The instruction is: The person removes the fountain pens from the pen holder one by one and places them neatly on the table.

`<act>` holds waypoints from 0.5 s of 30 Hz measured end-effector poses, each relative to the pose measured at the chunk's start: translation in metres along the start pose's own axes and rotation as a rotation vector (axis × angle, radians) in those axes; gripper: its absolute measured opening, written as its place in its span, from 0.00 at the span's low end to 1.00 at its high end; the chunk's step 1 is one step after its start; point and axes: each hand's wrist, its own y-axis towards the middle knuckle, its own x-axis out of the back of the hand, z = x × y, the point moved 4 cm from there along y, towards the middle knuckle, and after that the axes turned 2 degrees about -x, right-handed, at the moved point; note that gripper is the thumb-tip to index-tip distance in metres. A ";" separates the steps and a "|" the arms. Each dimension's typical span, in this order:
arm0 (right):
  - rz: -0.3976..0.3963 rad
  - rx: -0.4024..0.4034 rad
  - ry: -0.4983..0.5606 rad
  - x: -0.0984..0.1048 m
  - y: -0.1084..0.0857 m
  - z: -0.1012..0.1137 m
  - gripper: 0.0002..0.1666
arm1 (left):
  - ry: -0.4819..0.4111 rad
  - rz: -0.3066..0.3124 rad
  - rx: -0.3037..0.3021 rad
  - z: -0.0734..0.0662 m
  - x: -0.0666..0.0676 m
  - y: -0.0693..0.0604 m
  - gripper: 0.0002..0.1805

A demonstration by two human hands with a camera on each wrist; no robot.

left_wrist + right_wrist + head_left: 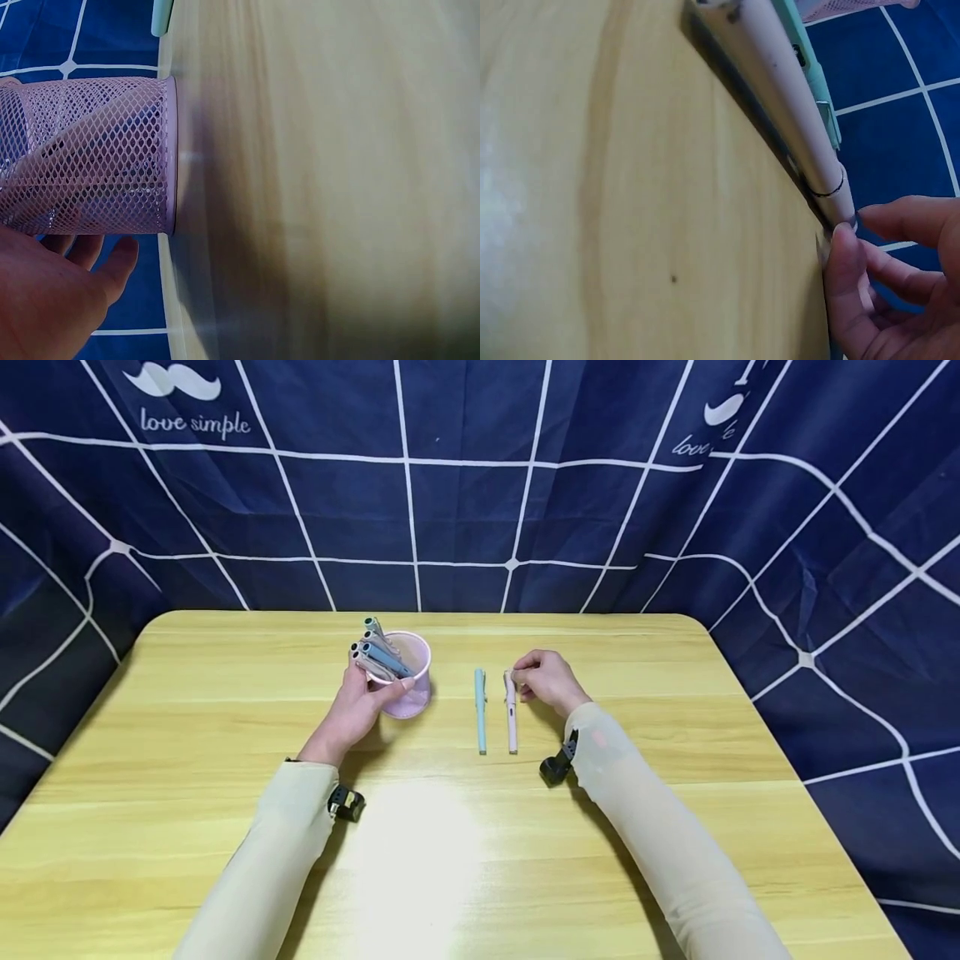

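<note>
The left hand is curled round the cup of pens, likely to keep it steady. The right hand pinches the end of the pink pen, which lies on the surface beside the green pen, maybe because ends are easy to grab.

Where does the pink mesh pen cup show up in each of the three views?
Head: left of centre, the pink mesh cup in the left hand.
Left wrist: large at the left, lying sideways in the picture.
Right wrist: only a sliver at the top, right of centre.
Shared landmark: blue cloth with white lines.
</note>
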 end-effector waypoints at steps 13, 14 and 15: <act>-0.172 0.188 -0.077 0.010 -0.023 0.024 0.13 | -0.050 0.001 0.027 0.001 0.000 -0.001 0.45; -0.176 0.219 -0.067 0.007 -0.026 0.029 0.12 | -0.048 0.001 0.030 0.001 0.000 -0.001 0.45; -0.171 0.248 -0.041 0.004 -0.028 0.035 0.12 | -0.045 -0.001 0.034 0.001 0.001 -0.001 0.44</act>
